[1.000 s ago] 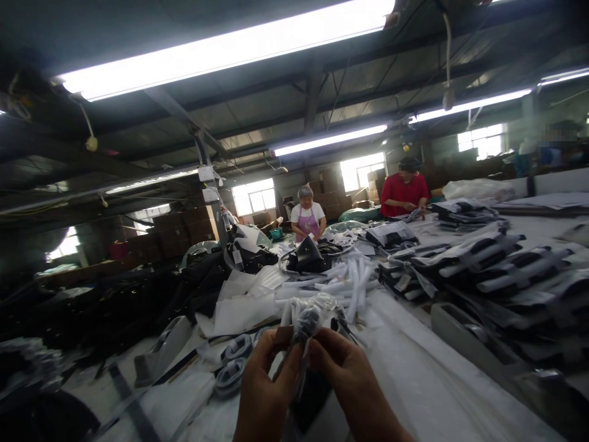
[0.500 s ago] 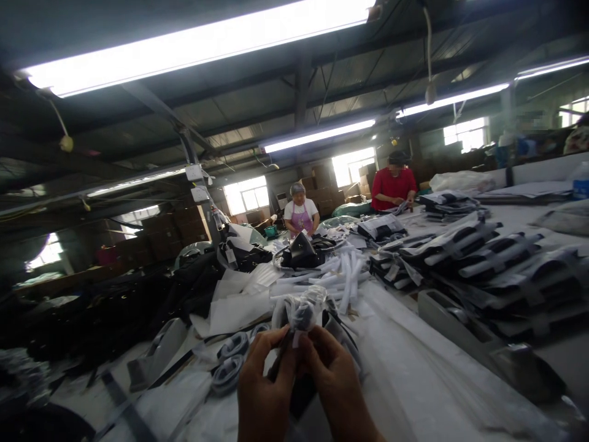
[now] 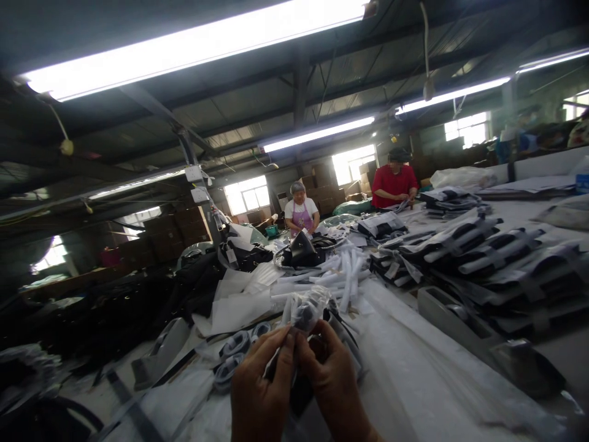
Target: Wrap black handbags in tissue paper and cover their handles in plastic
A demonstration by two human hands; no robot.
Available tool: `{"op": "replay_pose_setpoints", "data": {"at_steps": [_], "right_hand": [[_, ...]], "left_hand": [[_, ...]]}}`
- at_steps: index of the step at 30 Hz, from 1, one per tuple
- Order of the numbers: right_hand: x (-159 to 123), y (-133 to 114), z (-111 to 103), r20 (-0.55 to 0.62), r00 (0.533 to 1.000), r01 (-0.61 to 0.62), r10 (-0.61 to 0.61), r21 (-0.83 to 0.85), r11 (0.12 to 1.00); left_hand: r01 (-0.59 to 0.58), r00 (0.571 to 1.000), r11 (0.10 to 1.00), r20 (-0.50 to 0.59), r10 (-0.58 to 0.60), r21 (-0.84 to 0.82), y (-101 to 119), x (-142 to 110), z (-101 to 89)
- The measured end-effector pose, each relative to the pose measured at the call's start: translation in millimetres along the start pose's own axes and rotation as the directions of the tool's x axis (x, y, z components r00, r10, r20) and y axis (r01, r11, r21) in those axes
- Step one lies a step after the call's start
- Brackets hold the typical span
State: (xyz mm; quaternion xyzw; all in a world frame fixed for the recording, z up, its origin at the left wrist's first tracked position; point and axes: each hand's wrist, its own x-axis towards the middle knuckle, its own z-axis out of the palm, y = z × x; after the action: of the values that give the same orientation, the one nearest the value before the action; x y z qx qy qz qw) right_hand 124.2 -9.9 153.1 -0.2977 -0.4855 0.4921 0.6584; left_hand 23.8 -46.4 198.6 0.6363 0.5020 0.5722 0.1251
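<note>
Low in the middle of the view, my left hand and my right hand are close together, thumbs and fingertips pinched. Between them they grip a bundle wrapped in clear plastic, with something dark inside. My fingers cover its lower part, so what exactly is wrapped cannot be made out. Dark material hangs below the fingertips, between the two palms. Just left of my left hand lie several coiled grey straps. A black bag with white sheets around it sits farther back.
Rolled white foam strips and flat white sheets cover the table's middle. Stacked wrapped bags are on the right, beside a grey tape dispenser. Another dispenser stands left. Two people work across the table.
My fingertips have drawn closer together on the bundle. A small white piece that showed between them is now covered. The bundle stays in nearly the same place.
</note>
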Motion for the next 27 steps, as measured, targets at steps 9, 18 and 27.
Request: {"op": "replay_pose_setpoints", "data": {"at_steps": [9,18,27], "right_hand": [[-2.4,-7.3,0.4,0.002,1.0,-0.014,0.014,0.096,0.995],[-7.3,-12.9,8.1,0.055,0.998,-0.041,0.026,0.279,0.959],[-3.0,-3.7,2.1,-0.007,1.0,-0.014,0.016,0.184,0.983]], "left_hand": [[0.151,0.976,0.989,-0.158,-0.15,-0.003,6.1,-5.1,-0.5],[-0.211,0.9,0.889,-0.275,0.34,0.407,-2.8,-17.0,4.0],[-0.299,0.855,0.799,-0.226,0.467,0.522,-9.4,-29.3,28.5]]}}
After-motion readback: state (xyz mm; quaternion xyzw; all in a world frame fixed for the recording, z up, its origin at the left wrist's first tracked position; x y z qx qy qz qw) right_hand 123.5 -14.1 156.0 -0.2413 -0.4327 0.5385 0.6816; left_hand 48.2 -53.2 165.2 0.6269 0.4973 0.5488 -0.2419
